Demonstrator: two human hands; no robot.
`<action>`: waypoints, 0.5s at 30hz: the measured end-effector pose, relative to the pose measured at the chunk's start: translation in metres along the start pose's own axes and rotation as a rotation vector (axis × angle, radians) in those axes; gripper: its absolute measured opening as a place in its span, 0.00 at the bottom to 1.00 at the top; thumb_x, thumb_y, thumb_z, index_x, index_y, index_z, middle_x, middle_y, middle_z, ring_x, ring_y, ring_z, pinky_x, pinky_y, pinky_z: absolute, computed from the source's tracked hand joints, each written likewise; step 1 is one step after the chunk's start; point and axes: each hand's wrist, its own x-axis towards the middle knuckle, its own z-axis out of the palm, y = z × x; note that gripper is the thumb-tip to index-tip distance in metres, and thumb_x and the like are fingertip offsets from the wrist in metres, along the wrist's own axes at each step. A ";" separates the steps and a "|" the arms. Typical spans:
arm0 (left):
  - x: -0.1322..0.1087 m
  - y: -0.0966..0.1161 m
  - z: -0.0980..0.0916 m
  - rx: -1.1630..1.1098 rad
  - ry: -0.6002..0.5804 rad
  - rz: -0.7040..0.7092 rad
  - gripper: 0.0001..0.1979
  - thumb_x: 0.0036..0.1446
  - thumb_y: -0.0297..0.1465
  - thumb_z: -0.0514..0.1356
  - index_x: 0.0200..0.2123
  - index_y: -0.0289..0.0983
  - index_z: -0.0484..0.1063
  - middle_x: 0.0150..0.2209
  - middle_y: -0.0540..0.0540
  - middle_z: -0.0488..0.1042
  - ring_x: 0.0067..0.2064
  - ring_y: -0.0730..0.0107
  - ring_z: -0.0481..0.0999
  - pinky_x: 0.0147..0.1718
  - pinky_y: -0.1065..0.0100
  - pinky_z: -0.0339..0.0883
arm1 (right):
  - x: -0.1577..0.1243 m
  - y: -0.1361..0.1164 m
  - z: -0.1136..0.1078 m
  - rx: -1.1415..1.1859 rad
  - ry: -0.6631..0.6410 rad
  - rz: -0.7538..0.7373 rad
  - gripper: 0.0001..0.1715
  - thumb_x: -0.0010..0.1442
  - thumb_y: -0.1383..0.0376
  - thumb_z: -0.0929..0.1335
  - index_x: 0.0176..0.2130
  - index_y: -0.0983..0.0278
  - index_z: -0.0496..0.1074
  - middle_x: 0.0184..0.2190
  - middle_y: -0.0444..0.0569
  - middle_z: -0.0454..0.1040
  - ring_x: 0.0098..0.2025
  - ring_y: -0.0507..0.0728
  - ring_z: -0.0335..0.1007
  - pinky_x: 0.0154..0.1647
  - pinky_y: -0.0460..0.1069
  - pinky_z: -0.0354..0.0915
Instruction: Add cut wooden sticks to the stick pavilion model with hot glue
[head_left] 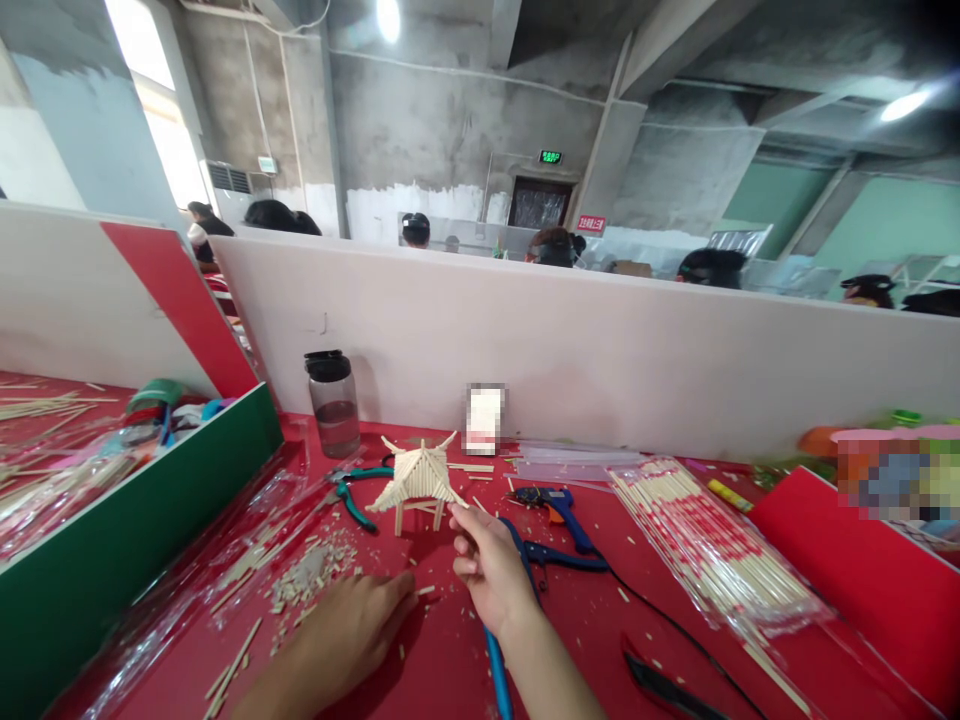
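Observation:
A small pavilion model (421, 475) built of pale wooden sticks, with a peaked roof and upturned corners, is in front of me. My right hand (487, 560) pinches the lower right corner of its roof between thumb and fingers. Low over the red tabletop, my left hand (360, 620) has its fingers curled down and together. A short stick piece (426, 590) shows right by its fingertips; whether they grip it is hidden. Left of that hand lies a heap of cut stick bits (311, 572). Green-handled pliers (354, 505) lie beside the model.
A blue glue gun (551, 505) and a blue-handled cutter (562, 557) lie to the right. Farther right is a bag of sticks (712, 540). A water bottle (334, 405) and a phone (484, 420) stand against the white partition (600, 350). A black-handled tool (667, 685) lies front right.

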 end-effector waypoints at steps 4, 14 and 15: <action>0.001 0.000 0.000 0.063 -0.012 0.009 0.14 0.69 0.34 0.46 0.43 0.43 0.72 0.38 0.39 0.82 0.39 0.52 0.83 0.34 0.64 0.68 | 0.001 0.001 -0.001 -0.043 -0.007 -0.031 0.22 0.38 0.57 0.81 0.30 0.65 0.74 0.26 0.42 0.71 0.19 0.44 0.54 0.15 0.40 0.43; 0.000 -0.002 0.001 0.055 -0.001 0.027 0.17 0.70 0.33 0.44 0.43 0.43 0.72 0.39 0.39 0.82 0.38 0.51 0.83 0.34 0.62 0.68 | 0.001 0.000 0.000 0.002 -0.015 0.001 0.25 0.34 0.57 0.83 0.28 0.67 0.74 0.26 0.41 0.70 0.20 0.42 0.52 0.15 0.38 0.43; 0.000 -0.003 0.002 0.052 0.004 0.028 0.16 0.70 0.33 0.44 0.44 0.43 0.72 0.38 0.39 0.82 0.38 0.52 0.83 0.34 0.63 0.68 | 0.001 0.000 0.000 -0.003 -0.016 -0.001 0.25 0.34 0.57 0.83 0.29 0.66 0.74 0.26 0.41 0.70 0.20 0.42 0.52 0.15 0.38 0.43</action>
